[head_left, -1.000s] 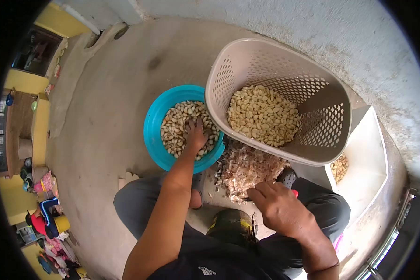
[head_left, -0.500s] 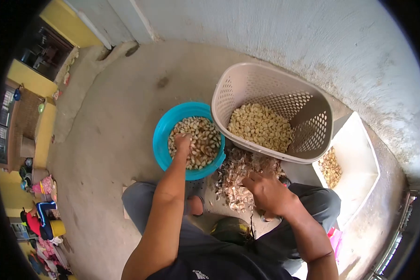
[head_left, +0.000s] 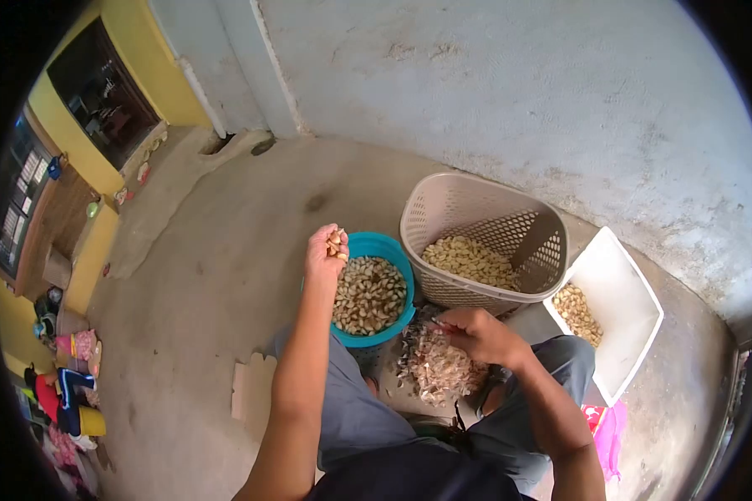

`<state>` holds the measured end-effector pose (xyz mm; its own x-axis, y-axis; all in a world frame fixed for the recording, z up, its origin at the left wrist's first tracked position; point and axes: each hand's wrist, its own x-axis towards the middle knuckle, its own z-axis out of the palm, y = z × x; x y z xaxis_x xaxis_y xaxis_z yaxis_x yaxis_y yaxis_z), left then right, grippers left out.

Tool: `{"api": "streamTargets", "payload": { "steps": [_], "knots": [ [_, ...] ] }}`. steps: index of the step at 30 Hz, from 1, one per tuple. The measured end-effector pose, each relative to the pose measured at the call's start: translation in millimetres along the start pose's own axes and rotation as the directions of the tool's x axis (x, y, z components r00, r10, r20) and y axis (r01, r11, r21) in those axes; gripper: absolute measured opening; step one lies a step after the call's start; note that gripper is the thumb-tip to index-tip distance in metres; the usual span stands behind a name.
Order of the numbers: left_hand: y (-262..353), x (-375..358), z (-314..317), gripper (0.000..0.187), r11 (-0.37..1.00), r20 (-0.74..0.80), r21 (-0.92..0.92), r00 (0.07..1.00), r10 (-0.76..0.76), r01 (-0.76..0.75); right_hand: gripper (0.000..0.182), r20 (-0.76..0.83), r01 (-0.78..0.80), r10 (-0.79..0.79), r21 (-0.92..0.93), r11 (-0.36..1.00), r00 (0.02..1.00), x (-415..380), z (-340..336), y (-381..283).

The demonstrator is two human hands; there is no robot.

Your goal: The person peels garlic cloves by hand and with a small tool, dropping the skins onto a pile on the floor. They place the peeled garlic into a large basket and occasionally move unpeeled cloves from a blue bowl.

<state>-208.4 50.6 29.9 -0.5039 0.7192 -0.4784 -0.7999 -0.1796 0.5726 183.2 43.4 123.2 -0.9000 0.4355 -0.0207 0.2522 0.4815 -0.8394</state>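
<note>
My left hand (head_left: 326, 250) is closed round several brownish pieces that look like cloves, above the left rim of the blue basin (head_left: 358, 341). Many more unpeeled-looking pieces (head_left: 371, 292) fill the basin. My right hand (head_left: 476, 334) has its fingers bent round a small reddish thing, hard to make out, above a heap of papery peelings (head_left: 439, 367). Behind it stands a beige perforated basket (head_left: 485, 200) with pale peeled pieces (head_left: 472, 260) in it. A white box (head_left: 631, 313) at the right holds more pieces (head_left: 578, 313).
A grey wall (head_left: 510, 92) runs behind the basket. Torn cardboard (head_left: 252, 386) lies on the floor left of my legs. A pink bag (head_left: 612, 438) is by the white box. At the far left a person in red (head_left: 46, 397) is near a yellow bucket (head_left: 92, 422).
My left hand has come up out of the basin with pieces in it. The view has tilted up, so the containers appear lower. My right hand remains over the peelings.
</note>
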Motion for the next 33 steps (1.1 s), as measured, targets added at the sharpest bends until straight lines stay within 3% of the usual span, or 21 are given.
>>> {"api": "streamTargets", "payload": {
  "steps": [2, 4, 6, 9, 13, 17, 18, 22, 33],
  "knots": [
    [-15.3, -9.6, 10.1, 0.013, 0.999, -0.001, 0.002, 0.999, -0.041, 0.041, 0.027, 0.062, -0.092, 0.082, 0.169, 0.981, 0.995, 7.7, -12.0, -10.8],
    [-32.8, -10.5, 13.5, 0.009, 0.996, -0.016, -0.021, 0.996, -0.084, 0.084, 0.027, -0.094, 0.088, -0.089, -0.015, 0.996, 0.992, 18.9, -8.4, 11.3],
    [-47.8, -21.1, 24.2, 0.009, 0.999, 0.108, 0.047, 0.994, -0.009, 0.004, 0.025, -0.199, 0.223, -0.242, -0.113, 0.968, 0.950, 30.6, -9.2, 31.6],
    [-62.7, -49.1, 54.2, 0.013, 0.995, 0.232, 0.095, 0.973, -0.013, -0.010, 0.021, -0.206, -0.048, 0.128, 0.356, 0.933, 0.970, 40.2, -17.5, 37.0],
    [-79.9, -58.9, 64.0, 0.016, 0.981, 0.325, 0.165, 0.933, -0.155, 0.105, 0.026, -0.334, 0.041, 0.144, 0.489, 0.872, 0.931, 66.7, -13.0, 61.9],
    [-99.4, -74.1, 78.6, 0.017, 0.966, 0.294, 0.215, 0.934, -0.204, 0.143, 0.033, -0.420, 0.154, 0.043, 0.425, 0.892, 0.907, 77.0, -15.7, 55.3],
    [-103.1, -79.9, 85.0, 0.017, 0.958, 0.274, 0.250, 0.939, -0.210, 0.141, 0.037, -0.397, 0.096, 0.090, 0.427, 0.899, 0.914, 76.5, -18.9, 50.6],
    [-124.2, -94.0, 100.4, 0.015, 0.933, 0.271, 0.356, 0.949, -0.162, 0.058, 0.041, -0.459, 0.093, -0.088, -0.011, 0.996, 0.884, 76.7, -18.9, 53.1],
    [-147.2, -98.5, 101.4, 0.015, 0.938, 0.290, 0.342, 0.956, -0.043, -0.062, 0.045, -0.399, -0.110, 0.042, -0.149, 0.983, 0.916, 65.2, -10.8, 58.6]
  ]
}}
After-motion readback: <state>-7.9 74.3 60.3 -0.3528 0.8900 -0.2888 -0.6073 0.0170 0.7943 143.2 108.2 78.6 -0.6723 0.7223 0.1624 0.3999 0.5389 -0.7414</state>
